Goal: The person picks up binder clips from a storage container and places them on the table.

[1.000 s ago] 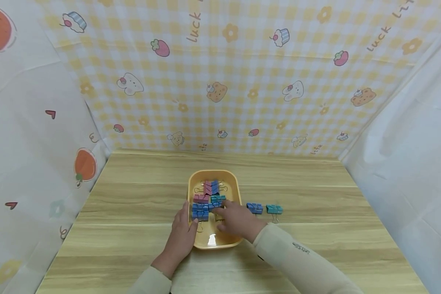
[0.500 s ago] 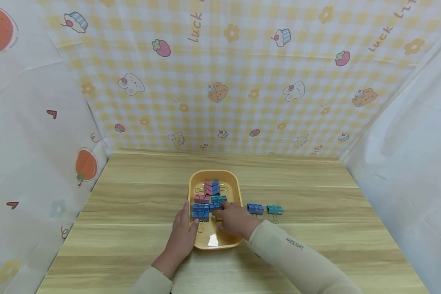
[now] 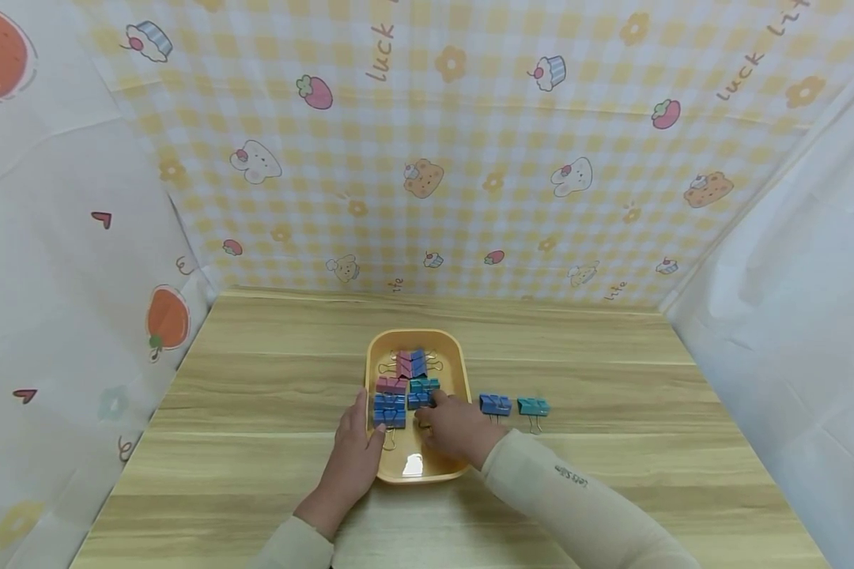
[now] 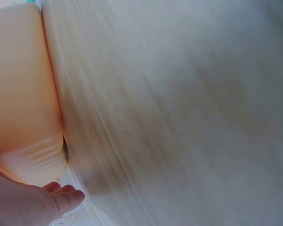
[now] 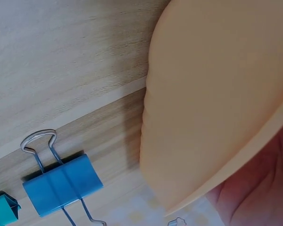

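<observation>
A yellow-orange tray holds several binder clips in pink, blue and teal. My left hand rests over its left rim, thumb inside and straight fingers along the outer wall. The left wrist view shows those fingertips past the tray's end. Inside the tray on the right, my right hand has its fingers curled at a blue binder clip, pinching at its near side, where wire shows; the hand hides the rest. In the right wrist view, the palm shows behind the tray wall.
Right of the tray, a blue binder clip and a teal binder clip lie on the wooden table. A checked cloth hangs behind the table, with white cloth at both sides.
My right hand's fingers have drawn slightly back toward the near side of the blue binder clip, so more of that clip shows. The left hand keeps its place on the tray.
</observation>
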{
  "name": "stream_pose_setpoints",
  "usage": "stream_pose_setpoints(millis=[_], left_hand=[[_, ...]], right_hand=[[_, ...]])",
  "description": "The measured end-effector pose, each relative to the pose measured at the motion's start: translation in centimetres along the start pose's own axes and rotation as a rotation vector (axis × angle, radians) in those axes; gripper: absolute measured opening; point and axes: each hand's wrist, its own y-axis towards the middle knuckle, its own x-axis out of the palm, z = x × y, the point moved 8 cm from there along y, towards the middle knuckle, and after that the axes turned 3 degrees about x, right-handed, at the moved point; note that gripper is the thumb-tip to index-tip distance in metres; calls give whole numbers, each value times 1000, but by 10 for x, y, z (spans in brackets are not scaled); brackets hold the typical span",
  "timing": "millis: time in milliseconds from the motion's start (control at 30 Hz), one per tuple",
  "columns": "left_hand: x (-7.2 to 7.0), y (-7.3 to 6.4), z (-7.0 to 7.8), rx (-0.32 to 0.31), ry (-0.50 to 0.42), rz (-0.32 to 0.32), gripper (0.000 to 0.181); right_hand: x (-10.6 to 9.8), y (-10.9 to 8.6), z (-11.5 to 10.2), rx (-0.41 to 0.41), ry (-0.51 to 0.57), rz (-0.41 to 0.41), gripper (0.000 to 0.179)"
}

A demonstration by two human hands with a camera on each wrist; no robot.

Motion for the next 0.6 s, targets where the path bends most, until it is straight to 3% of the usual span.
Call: stream_pose_setpoints(millis=[600], left_hand=[[0,0,-1,6,-10,2,66]], right_hand=[[-4,-2,-2,3,-43,25,30]])
